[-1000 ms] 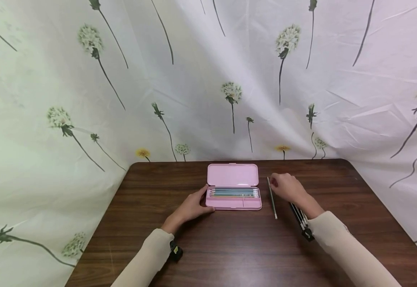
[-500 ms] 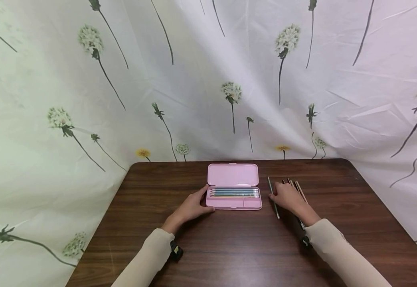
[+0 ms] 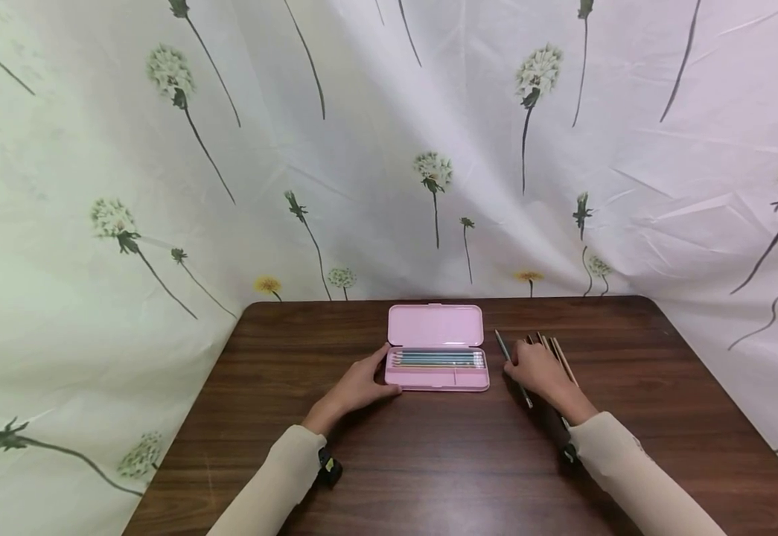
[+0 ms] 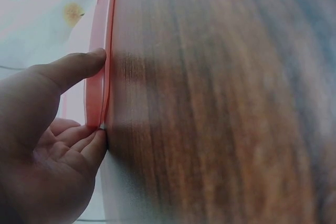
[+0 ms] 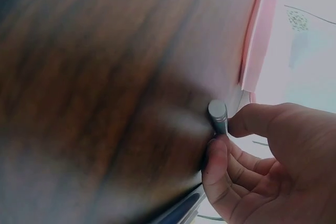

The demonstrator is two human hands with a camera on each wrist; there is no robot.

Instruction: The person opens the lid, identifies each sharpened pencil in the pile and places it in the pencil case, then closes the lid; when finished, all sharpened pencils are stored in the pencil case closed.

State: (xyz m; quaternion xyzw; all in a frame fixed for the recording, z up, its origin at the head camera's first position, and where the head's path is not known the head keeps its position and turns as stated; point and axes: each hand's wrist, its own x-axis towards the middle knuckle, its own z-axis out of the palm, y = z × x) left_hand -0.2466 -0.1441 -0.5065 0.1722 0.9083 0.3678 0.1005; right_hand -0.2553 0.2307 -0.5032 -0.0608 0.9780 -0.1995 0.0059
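Observation:
A pink pencil case (image 3: 418, 378) lies with its lid (image 3: 435, 325) folded back, a row of blue-green pencils (image 3: 435, 358) and a yellowish one in its long compartment. My left hand (image 3: 356, 383) holds the case's near left corner, thumb on the front wall and fingers at the left side. To the right of the case, my right hand (image 3: 541, 370) pinches a blue-green pencil (image 3: 502, 345) between thumb and fingers. That pencil slants on the table, tip away from me; its blunt silvery end (image 5: 217, 109) shows in the right wrist view.
Several loose pencils (image 3: 564, 361) lie beneath and beyond my right hand, partly hidden by it. The dark wooden table (image 3: 429, 461) ends at the back against a white curtain (image 3: 375, 186) printed with dandelions. Dark wrist cameras (image 3: 329, 469) sit under both sleeves.
My right hand has drawn back toward me and now pinches the pencil, which has turned, its near end swinging right. The left hand has stayed on the case.

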